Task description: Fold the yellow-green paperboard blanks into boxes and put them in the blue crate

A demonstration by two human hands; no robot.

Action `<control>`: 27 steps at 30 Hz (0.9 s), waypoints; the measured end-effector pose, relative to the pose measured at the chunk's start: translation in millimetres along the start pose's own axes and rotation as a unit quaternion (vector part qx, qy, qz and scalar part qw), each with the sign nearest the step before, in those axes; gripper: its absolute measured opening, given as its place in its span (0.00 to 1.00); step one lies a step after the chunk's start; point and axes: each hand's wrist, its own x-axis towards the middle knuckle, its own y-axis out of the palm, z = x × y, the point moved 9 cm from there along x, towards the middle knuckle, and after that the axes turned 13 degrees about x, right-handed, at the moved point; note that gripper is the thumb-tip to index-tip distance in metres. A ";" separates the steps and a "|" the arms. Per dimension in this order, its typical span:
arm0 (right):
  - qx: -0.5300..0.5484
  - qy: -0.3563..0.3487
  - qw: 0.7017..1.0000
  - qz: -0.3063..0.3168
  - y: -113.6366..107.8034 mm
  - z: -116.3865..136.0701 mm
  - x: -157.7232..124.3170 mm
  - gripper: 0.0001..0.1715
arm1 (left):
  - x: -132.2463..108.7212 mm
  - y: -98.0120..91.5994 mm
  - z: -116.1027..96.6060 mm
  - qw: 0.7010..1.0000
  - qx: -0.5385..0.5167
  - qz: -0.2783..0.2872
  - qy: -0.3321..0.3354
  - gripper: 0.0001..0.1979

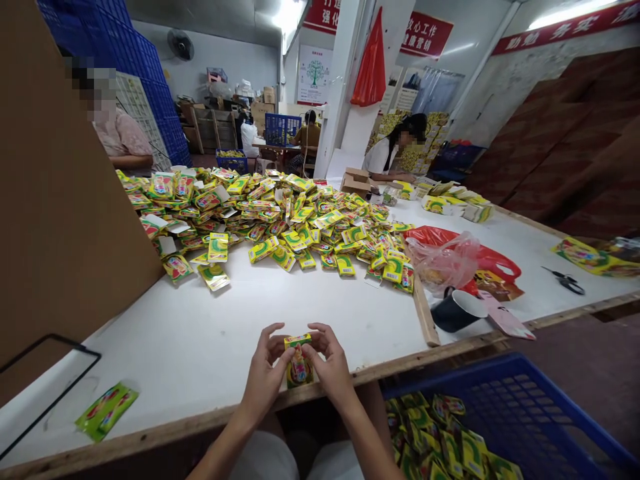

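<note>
A small yellow and green printed carton stands upright at the table's front edge, between my two hands. My left hand closes on its left side, thumb against the front face. On the other side my right hand grips it the same way, with the index finger raised and curved near the top. Beyond my hands lies a large heap of similar cartons, some with white flaps sticking out. A green sachet rests on the table to my left.
A blue basket of filled cartons stands low at my right. A wooden strip divides the table; beyond it are a dark mug, a phone, scissors and plastic bags. Cardboard rises at left. Other people sit farther back.
</note>
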 end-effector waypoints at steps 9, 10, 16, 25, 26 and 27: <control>-0.155 -0.029 0.987 0.007 -19.0 50.9 -9.0 0.09 | 15.2 -17.4 -21.8 0.977 0.198 0.011 0.083 0.10; -0.202 -0.034 0.979 -0.017 -42.7 64.5 -13.9 0.11 | 26.6 -35.1 -25.6 0.961 0.258 -0.022 0.101 0.11; -0.425 -0.043 0.900 -0.091 -167.6 113.6 -45.5 0.16 | 109.3 -164.1 -25.3 0.804 0.559 -0.190 0.067 0.18; -0.242 -0.070 0.967 -0.030 -39.6 67.0 -26.4 0.11 | 75.6 -97.1 -58.2 0.823 0.539 -0.077 0.165 0.09; -0.214 -0.079 0.974 -0.018 -22.6 60.8 -21.5 0.11 | 62.1 -73.0 -62.6 0.844 0.501 -0.031 0.188 0.09; -0.184 -0.079 0.980 0.000 -7.0 53.3 -17.5 0.11 | 49.0 -51.4 -66.0 0.864 0.461 0.009 0.203 0.09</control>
